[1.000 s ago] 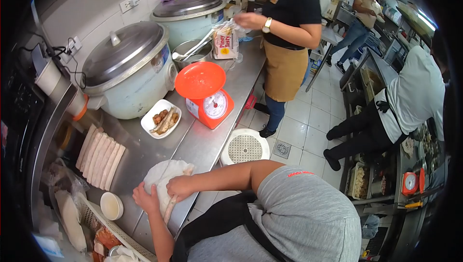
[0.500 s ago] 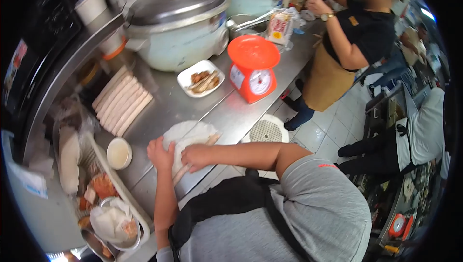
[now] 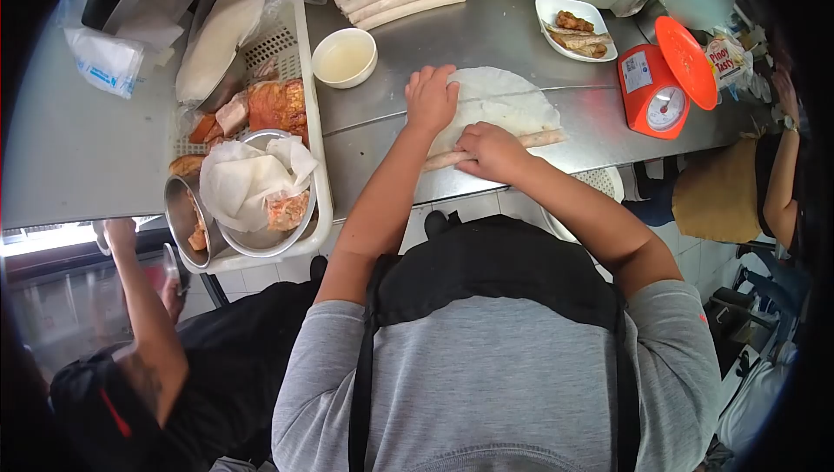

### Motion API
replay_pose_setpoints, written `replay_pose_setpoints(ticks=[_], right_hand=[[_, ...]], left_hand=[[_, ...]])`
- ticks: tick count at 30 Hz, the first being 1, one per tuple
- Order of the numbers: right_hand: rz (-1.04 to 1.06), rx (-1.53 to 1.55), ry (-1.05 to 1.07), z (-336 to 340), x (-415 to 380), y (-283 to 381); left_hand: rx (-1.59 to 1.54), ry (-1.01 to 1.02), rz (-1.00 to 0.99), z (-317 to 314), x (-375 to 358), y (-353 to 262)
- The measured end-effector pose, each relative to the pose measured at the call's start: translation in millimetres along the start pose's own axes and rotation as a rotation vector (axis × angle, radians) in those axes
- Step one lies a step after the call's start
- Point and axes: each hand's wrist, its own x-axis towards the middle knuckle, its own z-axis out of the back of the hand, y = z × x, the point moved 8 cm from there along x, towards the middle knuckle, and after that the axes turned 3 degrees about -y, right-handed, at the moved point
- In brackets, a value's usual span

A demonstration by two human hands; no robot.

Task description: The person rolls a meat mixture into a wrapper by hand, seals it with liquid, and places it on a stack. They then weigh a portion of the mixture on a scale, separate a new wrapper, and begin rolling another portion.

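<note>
On the steel counter (image 3: 486, 33) lay a round wrapper (image 3: 508, 98), its near edge rolled into a thin log. The left hand (image 3: 432, 96) pressed flat on the wrapper, fingers spread, while the right hand (image 3: 488, 150) curled over the roll (image 3: 539, 139), beside a small bowl (image 3: 344, 56).

Pale cream wrapper (image 3: 504, 103) at upper centre — off-white on a grey steel counter (image 3: 382, 146); orange-red scale (image 3: 656, 81) at upper right; white bowl (image 3: 345, 56); white perforated basket (image 3: 295, 46) at upper left — reddish-orange meat (image 3: 276, 105) inside.
</note>
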Motion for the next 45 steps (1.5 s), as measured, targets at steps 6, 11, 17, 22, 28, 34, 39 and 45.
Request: replay_pose_setpoints(ticks=[6, 11, 17, 22, 28, 34, 39, 45], right_hand=[[0.011, -0.045, 0.006, -3, 11, 18], [0.048, -0.044, -0.070, -5, 6, 19], [-0.024, -0.129, -0.174, 27, -25, -1], [-0.224, -0.268, -0.143, 68, -71, -55], [-0.194, -0.144, -0.157, 66, -86, -72], [-0.393, -0.015, -0.057, 73, -71, -90], [-0.174, -0.248, -0.200, 71, -51, -47], [-0.157, -0.167, -0.166, 47, -39, -48]], left_hand=[[-0.266, 0.138, 0.108, -6, 7, 14], [-0.271, 0.096, -0.160, 49, -16, -22], [-0.142, 0.259, -0.040, 56, -92, -42], [-0.020, 0.152, -0.071, 52, -104, -39], [0.018, 0.143, -0.096, 53, -102, -36], [0.101, 0.225, 0.011, 55, -81, -28], [0.116, 0.107, -0.169, 48, -76, -55], [0.067, 0.145, -0.155, 21, -71, -59]])
